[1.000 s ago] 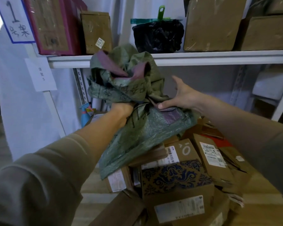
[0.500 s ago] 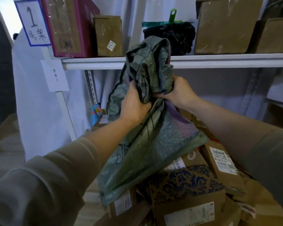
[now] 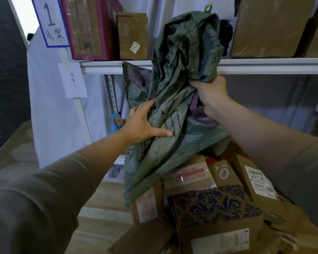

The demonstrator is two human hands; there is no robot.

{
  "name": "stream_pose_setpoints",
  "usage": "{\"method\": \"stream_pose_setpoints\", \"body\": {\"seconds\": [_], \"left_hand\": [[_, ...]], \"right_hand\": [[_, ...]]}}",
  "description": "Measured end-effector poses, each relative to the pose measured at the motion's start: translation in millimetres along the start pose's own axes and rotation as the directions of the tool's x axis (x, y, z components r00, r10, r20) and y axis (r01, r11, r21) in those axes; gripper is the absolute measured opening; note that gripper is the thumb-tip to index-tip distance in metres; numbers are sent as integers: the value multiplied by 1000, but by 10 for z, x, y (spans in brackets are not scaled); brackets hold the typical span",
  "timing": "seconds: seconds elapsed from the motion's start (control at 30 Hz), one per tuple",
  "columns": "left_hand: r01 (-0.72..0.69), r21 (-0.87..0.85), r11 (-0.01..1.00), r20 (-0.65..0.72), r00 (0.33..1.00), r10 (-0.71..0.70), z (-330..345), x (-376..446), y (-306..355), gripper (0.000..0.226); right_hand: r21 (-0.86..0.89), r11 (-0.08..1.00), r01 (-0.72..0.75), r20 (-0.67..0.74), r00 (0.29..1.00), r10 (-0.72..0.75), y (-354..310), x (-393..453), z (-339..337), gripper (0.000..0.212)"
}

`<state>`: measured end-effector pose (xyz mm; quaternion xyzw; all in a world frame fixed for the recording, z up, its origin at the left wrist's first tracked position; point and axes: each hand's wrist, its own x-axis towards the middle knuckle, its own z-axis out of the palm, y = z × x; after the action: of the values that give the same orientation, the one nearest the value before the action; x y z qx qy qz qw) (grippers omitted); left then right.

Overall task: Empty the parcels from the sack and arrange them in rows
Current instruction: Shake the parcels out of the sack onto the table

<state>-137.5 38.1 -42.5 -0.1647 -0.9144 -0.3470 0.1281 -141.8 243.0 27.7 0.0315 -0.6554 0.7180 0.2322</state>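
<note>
A person stands at a storage shelf, both arms in olive sleeves reaching forward. The right hand [image 3: 210,92] is clenched around a bunched fold of a limp green woven sack [image 3: 174,99], holding it up at shelf height. The left hand [image 3: 145,123] lies spread against the sack's lower folds, fingers apart, pressing but not gripping. The sack hangs slack and looks empty; its lower end drapes onto a heap of parcels [image 3: 209,200] piled below, none in rows yet.

The main risk appears to be the trailing end of the sack dragging over the heap and tipping a loosely balanced box, such as the parcel with the blue pattern [image 3: 215,206] or the labelled carton [image 3: 255,182] leaning on the right. A small parcel could also remain hidden inside the folds and drop out unnoticed; the inside of the sack cannot be seen.

The white shelf [image 3: 264,66] runs straight behind the raised sack, carrying a red-edged box [image 3: 86,28], a small brown box [image 3: 132,35] and a large carton [image 3: 272,26]. The sack's top rises in front of these, so swinging it could brush them. A sign marked "1" [image 3: 50,22] hangs on the left upright. The heap crowds the space below, leaving little room for sorting.
</note>
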Motion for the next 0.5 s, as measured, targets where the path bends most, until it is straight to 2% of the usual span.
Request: {"method": "stream_pose_setpoints", "body": {"seconds": [0.13,0.37,0.43,0.5], "left_hand": [[19,-139,990,-19,1000,-22,43,-30,43,115],[36,-169,985,-327,941,-90,54,88,151,85],[110,-237,965,-301,937,-180,33,134,143,85],[187,-224,957,-181,956,-229,29,157,73,88]], "right_hand": [[97,990,-98,-10,995,100,-93,36,76,18],[167,981,-99,-13,995,103,-117,35,144,17],[149,985,-87,-20,996,91,-114,49,132,16],[111,989,-93,-11,995,94,-66,27,120,16]]}}
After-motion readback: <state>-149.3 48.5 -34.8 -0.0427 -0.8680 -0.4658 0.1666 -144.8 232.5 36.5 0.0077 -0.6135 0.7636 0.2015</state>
